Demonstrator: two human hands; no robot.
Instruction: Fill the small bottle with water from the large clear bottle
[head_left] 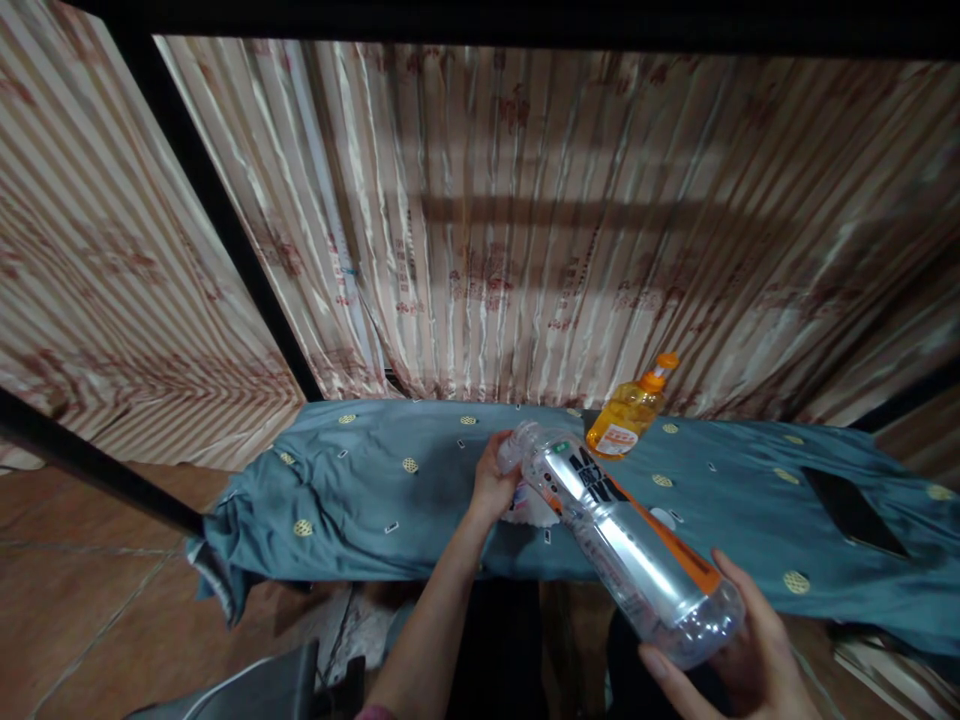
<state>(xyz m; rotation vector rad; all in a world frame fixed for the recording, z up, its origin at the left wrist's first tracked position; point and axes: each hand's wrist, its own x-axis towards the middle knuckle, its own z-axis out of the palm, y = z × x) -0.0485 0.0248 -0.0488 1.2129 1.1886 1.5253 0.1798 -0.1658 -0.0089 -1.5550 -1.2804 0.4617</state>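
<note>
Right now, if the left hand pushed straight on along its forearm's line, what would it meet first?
Left hand already grips the clear plastic bottle's neck; beyond, likely the striped satin curtain, though depth is unclear.

Cloth-draped table (360, 500) with orange bottle (630, 412) and dark phone (851, 512).

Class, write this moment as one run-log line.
left hand: grips cap end | right hand: holds base | clear bottle: tilted over blue cloth

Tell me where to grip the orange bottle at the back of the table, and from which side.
Take the orange bottle around its wide body, probably coming from the front or its right. It stands apart on the blue cloth, with its narrow orange cap end toward the curtain. The clear bottle, held by left hand and right hand, crowds its near left.
</note>
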